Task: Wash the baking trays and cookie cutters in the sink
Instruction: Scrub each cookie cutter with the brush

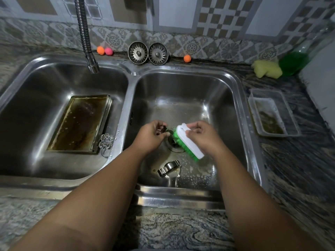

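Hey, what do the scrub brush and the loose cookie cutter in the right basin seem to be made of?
The white-backed scrub brush with green bristles looks like glossy moulded plastic, bristles probably synthetic: uniform bright colour. The loose silver cookie cutter looks like polished metal strip, perhaps steel: mirror-like highlights.

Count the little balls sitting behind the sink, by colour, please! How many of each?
Orange balls: 2
Pink balls: 1
Total: 3
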